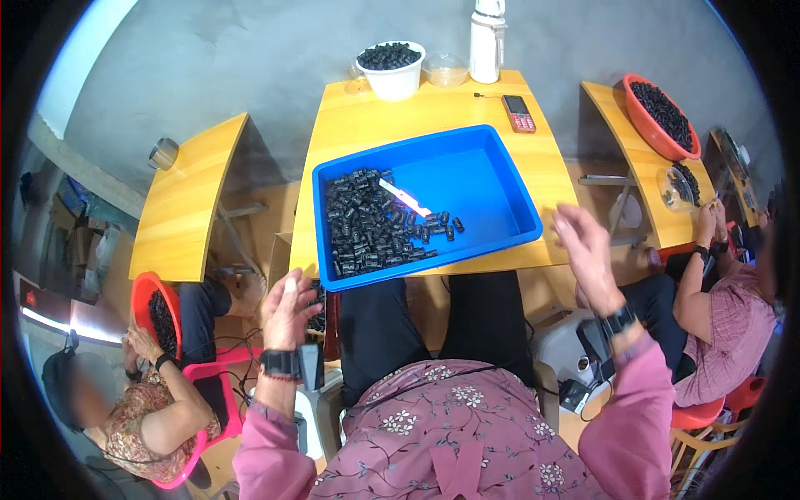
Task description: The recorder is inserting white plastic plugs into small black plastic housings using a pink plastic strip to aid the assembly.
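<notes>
A blue tray (487,196) lies on the yellow table, its near edge at the table's front. Small black cylindrical parts (362,221) are heaped in its left half, with a few loose ones toward the middle. Across the heap rests a slim pink-and-white tool (404,198), perhaps a cutter. My left hand (286,311) is raised just off the tray's near left corner, fingers loosely apart and holding nothing. Beyond the tray's right edge, my right hand (587,254) hovers with its fingers spread, also holding nothing. Neither touches the tray.
At the table's back stand a white tub (393,81) of black parts, a clear bowl (446,72) and a white flask (487,46). A red phone (518,115) lies at the back right. Co-workers sit at both sides beside red basins (637,104) of black parts.
</notes>
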The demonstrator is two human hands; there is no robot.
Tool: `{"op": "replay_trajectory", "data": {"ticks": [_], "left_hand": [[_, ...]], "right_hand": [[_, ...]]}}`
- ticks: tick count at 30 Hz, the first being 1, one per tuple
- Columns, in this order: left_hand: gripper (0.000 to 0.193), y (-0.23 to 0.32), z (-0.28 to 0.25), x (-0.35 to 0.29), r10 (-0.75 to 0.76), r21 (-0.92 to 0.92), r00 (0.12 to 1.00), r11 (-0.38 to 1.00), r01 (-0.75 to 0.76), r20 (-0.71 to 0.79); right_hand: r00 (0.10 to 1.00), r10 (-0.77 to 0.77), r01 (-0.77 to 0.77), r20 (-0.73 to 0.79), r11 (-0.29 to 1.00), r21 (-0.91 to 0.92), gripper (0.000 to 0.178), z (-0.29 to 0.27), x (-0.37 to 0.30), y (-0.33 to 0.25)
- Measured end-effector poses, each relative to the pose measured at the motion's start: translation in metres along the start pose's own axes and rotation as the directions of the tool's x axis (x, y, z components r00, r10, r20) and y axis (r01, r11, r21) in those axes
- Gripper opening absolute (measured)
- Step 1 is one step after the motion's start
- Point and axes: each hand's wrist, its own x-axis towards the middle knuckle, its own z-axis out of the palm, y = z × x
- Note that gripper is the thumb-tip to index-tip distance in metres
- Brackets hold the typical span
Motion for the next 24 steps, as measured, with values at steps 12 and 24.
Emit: {"op": "replay_trajectory", "data": {"ticks": [12,24], "left_hand": [[0.028,-0.013,0.035,0.021,0.109,0.349,0.994,0.930,-0.110,0.023],[0.025,-0.010,-0.043,-0.122,-0.056,0.363,0.983,0.932,-0.013,0.177]], "right_hand": [[0.950,0.154,-0.175,0.272,0.983,0.052,0.035,0.033,0.015,0.003],[0.912,0.183,-0.232,0.367,0.968,0.093,0.046,-0.010,-0.148,-0.044]]}}
